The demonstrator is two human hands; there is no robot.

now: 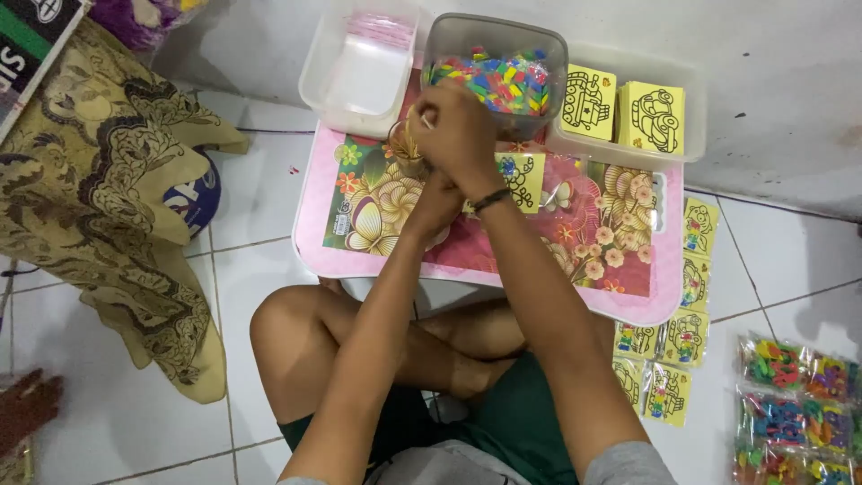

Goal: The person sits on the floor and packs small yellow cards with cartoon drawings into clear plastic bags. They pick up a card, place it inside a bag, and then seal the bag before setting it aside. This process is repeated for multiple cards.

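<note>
My right hand [460, 135] is over the far middle of a small pink table [314, 242] with a flowered top. Its fingers are closed, pinching a small pale thing that I cannot identify. My left hand [434, 199] lies just under the right wrist, its fingers mostly hidden. A yellow picture card in a clear sleeve [523, 177] lies right beside both hands. A small round holder of yellowish bits [403, 149] stands to their left. Behind the hands is a clear tub of small colourful pieces [503, 76].
A clear tub holding clear bags [359, 67] and a tray of yellow picture cards [628, 112] flank the colourful tub. More yellow cards [684, 301] and packets of colourful pieces [795, 395] lie on the tiled floor at right. At left are a patterned cloth [108, 180], a blue ball [193, 205] and another person's hand [27, 404].
</note>
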